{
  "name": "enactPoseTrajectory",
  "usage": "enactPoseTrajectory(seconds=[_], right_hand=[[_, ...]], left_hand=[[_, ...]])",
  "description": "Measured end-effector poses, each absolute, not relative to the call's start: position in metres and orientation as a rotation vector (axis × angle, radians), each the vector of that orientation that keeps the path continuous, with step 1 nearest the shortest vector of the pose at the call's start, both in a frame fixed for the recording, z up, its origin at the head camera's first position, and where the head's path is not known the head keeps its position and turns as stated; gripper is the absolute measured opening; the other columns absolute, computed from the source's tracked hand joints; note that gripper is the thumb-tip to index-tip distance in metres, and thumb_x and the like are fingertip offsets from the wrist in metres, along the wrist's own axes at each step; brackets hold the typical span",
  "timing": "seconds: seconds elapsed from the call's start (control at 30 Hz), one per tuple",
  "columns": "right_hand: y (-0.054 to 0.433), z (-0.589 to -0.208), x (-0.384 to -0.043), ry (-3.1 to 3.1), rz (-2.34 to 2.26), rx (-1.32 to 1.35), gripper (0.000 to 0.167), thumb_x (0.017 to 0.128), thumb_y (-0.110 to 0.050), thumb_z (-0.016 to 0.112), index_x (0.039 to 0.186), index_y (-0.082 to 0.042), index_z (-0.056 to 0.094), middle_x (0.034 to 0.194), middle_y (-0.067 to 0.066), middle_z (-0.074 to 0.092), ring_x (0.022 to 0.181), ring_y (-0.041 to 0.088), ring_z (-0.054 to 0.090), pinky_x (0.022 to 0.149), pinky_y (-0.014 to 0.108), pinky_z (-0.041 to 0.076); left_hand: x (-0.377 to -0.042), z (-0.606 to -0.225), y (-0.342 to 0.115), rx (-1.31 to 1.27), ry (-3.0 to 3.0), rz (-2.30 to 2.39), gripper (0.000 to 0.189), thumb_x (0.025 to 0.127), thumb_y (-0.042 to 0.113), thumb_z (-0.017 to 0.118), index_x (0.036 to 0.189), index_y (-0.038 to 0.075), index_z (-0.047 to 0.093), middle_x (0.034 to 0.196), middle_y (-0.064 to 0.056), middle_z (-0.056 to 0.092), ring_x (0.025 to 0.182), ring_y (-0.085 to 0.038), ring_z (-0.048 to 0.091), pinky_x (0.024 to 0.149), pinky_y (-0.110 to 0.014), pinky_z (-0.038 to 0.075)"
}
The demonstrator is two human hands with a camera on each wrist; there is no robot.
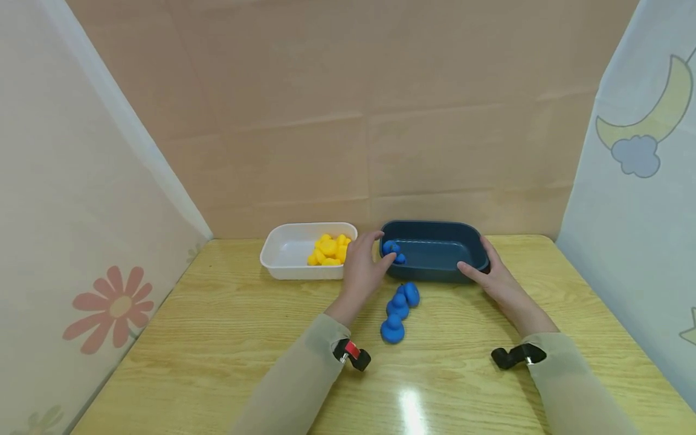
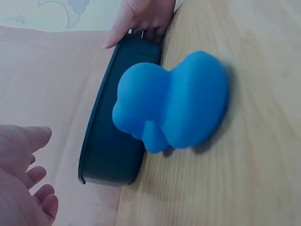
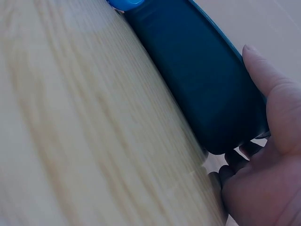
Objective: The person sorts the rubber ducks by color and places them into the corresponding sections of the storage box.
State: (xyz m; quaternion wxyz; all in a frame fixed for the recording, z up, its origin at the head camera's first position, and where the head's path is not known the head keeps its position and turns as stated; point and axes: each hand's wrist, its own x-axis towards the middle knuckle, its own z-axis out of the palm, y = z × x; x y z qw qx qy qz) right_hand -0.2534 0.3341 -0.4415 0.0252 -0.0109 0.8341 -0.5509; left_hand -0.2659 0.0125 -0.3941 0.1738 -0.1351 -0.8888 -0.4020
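A dark teal tray [image 1: 435, 275] stands against the back wall, with a couple of small blue toy ducks [image 1: 390, 247] in its left end. My right hand [image 1: 500, 284] grips the tray's right end, thumb along the near rim and fingers curled at the end wall. Over the tray's left end is my left hand [image 1: 361, 269], thumb and fingers spread and nothing held. In the left wrist view that hand appears apart from the tray. In front of the tray, blue toy ducks [image 1: 393, 330] lie in a short row; one blue duck [image 2: 197, 101] looms large in the left wrist view.
Left of the teal tray, a white tray [image 1: 301, 273] holds several yellow toy ducks [image 1: 328, 248], partly hidden by my left hand. The wooden table [image 1: 228, 320] meets a beige cloth wall [image 1: 304, 151] at the back. Patterned cloths [image 1: 614, 229] flank both sides.
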Motion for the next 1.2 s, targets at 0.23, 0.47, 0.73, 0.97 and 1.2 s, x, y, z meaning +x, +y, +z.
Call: enactPoseTrajectory(seconds=[0.23, 0.47, 0.73, 0.97, 1.2], right_hand=[[0.337, -0.442, -0.253, 2.572, -1.719, -0.045, 0.111, 0.109, -0.044, 0.070, 0.175, -0.033, -0.020, 0.181, 0.010, -0.026, 0.163, 0.050, -0.022, 0.124, 0.082, -0.001], [0.339, -0.442, -0.253, 2.564, -1.721, -0.025, 0.113, 0.108, -0.047, 0.071, 0.174, -0.036, -0.020, 0.181, 0.006, -0.027, 0.164, 0.048, -0.023, 0.124, 0.082, 0.002], [0.338, -0.439, -0.251, 2.553, -1.731, -0.031, 0.112, 0.109, -0.047, 0.070, 0.174, -0.038, -0.021, 0.180, 0.004, -0.027, 0.163, 0.048, -0.023, 0.123, 0.083, 0.001], [0.337, -0.439, -0.250, 2.552, -1.717, -0.041, 0.112, 0.109, -0.047, 0.070, 0.173, -0.040, -0.022, 0.180, 0.002, -0.028, 0.163, 0.047, -0.024, 0.123, 0.083, 0.001], [0.338, -0.438, -0.250, 2.557, -1.712, -0.033, 0.111, 0.109, -0.047, 0.069, 0.173, -0.038, -0.022, 0.180, 0.003, -0.028, 0.163, 0.048, -0.024, 0.123, 0.084, 0.001]], left_hand=[[-0.253, -0.399, -0.004, -0.446, -2.533, -1.158, 0.052, 0.103, 0.025, 0.083, 0.150, 0.011, 0.065, 0.151, -0.006, 0.065, 0.131, -0.031, 0.058, 0.110, -0.049, 0.052], [-0.238, -0.401, -0.014, -0.522, -2.580, -1.194, 0.055, 0.102, 0.027, 0.084, 0.151, 0.011, 0.065, 0.148, -0.007, 0.067, 0.127, -0.030, 0.060, 0.105, -0.048, 0.054], [-0.222, -0.409, -0.021, -0.680, -2.621, -1.196, 0.055, 0.101, 0.028, 0.085, 0.149, 0.007, 0.066, 0.143, -0.007, 0.068, 0.125, -0.029, 0.063, 0.106, -0.046, 0.056], [-0.208, -0.418, -0.028, -0.745, -2.720, -1.219, 0.057, 0.100, 0.033, 0.087, 0.149, 0.010, 0.068, 0.142, -0.004, 0.069, 0.129, -0.025, 0.063, 0.109, -0.045, 0.055], [-0.201, -0.422, -0.031, -0.886, -2.758, -1.238, 0.055, 0.097, 0.033, 0.089, 0.145, 0.011, 0.071, 0.133, -0.002, 0.075, 0.120, -0.023, 0.066, 0.103, -0.039, 0.057]])
